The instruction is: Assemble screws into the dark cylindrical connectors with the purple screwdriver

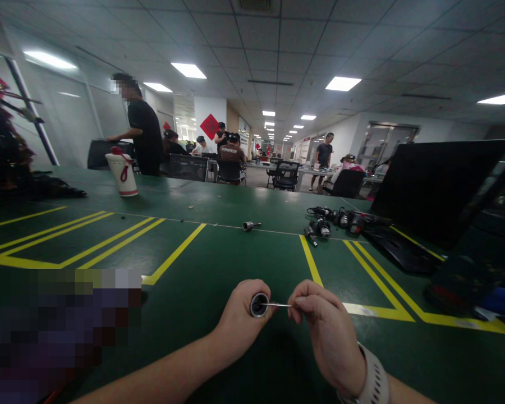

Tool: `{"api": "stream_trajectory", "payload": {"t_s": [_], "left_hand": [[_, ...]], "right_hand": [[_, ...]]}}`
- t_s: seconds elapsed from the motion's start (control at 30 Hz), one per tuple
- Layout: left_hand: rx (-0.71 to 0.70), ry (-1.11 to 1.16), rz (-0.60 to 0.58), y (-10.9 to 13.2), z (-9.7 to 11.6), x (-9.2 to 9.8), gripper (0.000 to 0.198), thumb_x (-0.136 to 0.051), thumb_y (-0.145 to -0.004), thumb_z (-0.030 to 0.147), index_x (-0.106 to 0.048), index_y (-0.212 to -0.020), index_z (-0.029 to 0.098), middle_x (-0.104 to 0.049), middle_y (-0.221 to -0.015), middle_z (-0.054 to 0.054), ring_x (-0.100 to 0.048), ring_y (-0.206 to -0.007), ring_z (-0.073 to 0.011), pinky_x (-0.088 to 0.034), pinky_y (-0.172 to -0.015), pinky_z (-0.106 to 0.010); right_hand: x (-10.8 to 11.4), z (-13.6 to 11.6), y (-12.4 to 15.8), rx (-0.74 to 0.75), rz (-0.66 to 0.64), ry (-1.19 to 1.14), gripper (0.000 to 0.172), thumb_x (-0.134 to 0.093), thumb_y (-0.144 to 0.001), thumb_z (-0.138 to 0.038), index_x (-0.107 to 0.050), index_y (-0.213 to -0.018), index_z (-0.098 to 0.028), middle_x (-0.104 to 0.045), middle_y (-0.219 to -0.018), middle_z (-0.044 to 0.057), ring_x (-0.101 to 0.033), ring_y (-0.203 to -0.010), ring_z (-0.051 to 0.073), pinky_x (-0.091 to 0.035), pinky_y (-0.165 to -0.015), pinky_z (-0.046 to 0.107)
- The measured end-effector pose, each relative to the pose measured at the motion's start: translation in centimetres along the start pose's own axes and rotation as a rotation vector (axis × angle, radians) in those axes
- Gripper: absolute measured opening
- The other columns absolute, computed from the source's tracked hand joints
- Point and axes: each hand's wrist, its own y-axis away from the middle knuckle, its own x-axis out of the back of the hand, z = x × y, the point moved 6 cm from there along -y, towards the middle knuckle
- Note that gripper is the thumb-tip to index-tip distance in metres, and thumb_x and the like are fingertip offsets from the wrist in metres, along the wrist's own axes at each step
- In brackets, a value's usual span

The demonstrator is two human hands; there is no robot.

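My left hand (pixel 235 317) is wrapped round a short metal cylinder (pixel 252 312). Its round open end faces me, showing a dark hollow inside. Between the closed fingertips of my right hand (pixel 326 334) is a thin straight metal rod (pixel 281 305). The rod points left, its tip at the cylinder's mouth; how far it reaches in I cannot tell. Both hands are low over the green table (pixel 219 264). Beyond them lies a small metal socket-like piece with a thin shank (pixel 249 225).
Several dark metal parts and cables (pixel 324 226) lie back right, beside a black tray-like object (pixel 398 247) and a large dark screen (pixel 437 185). A white cup (pixel 124 177) stands back left. Yellow tape marks the table. A person (pixel 145 126) stands beyond it.
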Motion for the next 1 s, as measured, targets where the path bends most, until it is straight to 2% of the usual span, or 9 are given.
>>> {"api": "stream_trajectory", "payload": {"t_s": [0.17, 0.3, 0.5, 0.67, 0.77, 0.9, 1.0], "left_hand": [[-0.002, 0.047, -0.008, -0.2, 0.2, 0.0, 0.015, -0.060, -0.070, 0.019, -0.050, -0.060, 0.018, -0.049, -0.061, 0.003, -0.046, -0.058, -0.0136, -0.035, -0.055, -0.024], [-0.009, 0.073, -0.002, -0.2, 0.1, -0.2, 0.016, -0.061, -0.069, 0.019, -0.048, -0.060, 0.019, -0.048, -0.060, 0.004, -0.045, -0.057, -0.0131, -0.034, -0.055, -0.024], [-0.025, -0.009, -0.011, -0.1, 0.4, -0.1, 0.015, -0.061, -0.069, 0.017, -0.049, -0.060, 0.018, -0.050, -0.062, 0.002, -0.048, -0.062, -0.0152, -0.036, -0.060, -0.026], [-0.069, -0.066, -0.001, -0.1, 0.9, 0.2, 0.016, -0.063, -0.067, 0.016, -0.049, -0.059, 0.019, -0.051, -0.060, 0.003, -0.048, -0.063, -0.0155, -0.036, -0.062, -0.027], [-0.092, -0.056, 0.004, 0.0, 1.1, 0.3, 0.016, -0.063, -0.067, 0.017, -0.050, -0.058, 0.019, -0.051, -0.060, 0.003, -0.049, -0.063, -0.0151, -0.037, -0.062, -0.027], [-0.046, -0.007, -0.002, 0.0, 0.7, 0.2, 0.015, -0.064, -0.069, 0.019, -0.051, -0.060, 0.019, -0.053, -0.063, 0.002, -0.050, -0.063, -0.0152, -0.037, -0.059, -0.026], [-0.023, 0.035, -0.007, -0.1, 0.4, 0.1, 0.016, -0.064, -0.069, 0.022, -0.051, -0.060, 0.019, -0.052, -0.062, 0.002, -0.049, -0.060, -0.0145, -0.037, -0.056, -0.025]], "right_hand": [[0.0, 0.1, 0.1, -0.021, 0.014, -0.016, 0.013, -0.052, -0.061, -0.018, -0.054, -0.048, -0.018, -0.051, -0.050, -0.001, -0.044, -0.053, 0.014, -0.032, -0.055, 0.029], [0.1, 0.0, 0.1, 0.021, -0.003, 0.013, 0.013, -0.051, -0.063, -0.017, -0.053, -0.050, -0.018, -0.050, -0.052, -0.002, -0.043, -0.054, 0.014, -0.032, -0.055, 0.029], [-0.4, -1.3, 0.5, 0.152, -0.114, 0.215, 0.012, -0.051, -0.066, -0.016, -0.053, -0.054, -0.019, -0.048, -0.056, -0.002, -0.044, -0.058, 0.014, -0.031, -0.055, 0.027], [-0.6, -1.9, 0.6, 0.139, -0.142, 0.285, 0.013, -0.049, -0.064, -0.017, -0.051, -0.052, -0.018, -0.046, -0.053, -0.002, -0.043, -0.056, 0.015, -0.031, -0.054, 0.027], [-0.6, -1.6, 0.3, 0.103, -0.120, 0.229, 0.013, -0.049, -0.063, -0.016, -0.052, -0.050, -0.018, -0.047, -0.051, -0.002, -0.043, -0.054, 0.015, -0.031, -0.053, 0.028], [-0.3, -0.7, -0.1, 0.008, -0.042, 0.040, 0.013, -0.050, -0.061, -0.016, -0.053, -0.049, -0.018, -0.051, -0.052, -0.001, -0.043, -0.053, 0.014, -0.032, -0.053, 0.028], [-0.3, -0.3, -0.1, -0.038, -0.019, -0.007, 0.013, -0.051, -0.060, -0.016, -0.053, -0.047, -0.018, -0.051, -0.051, -0.001, -0.043, -0.051, 0.014, -0.032, -0.053, 0.028]]}}
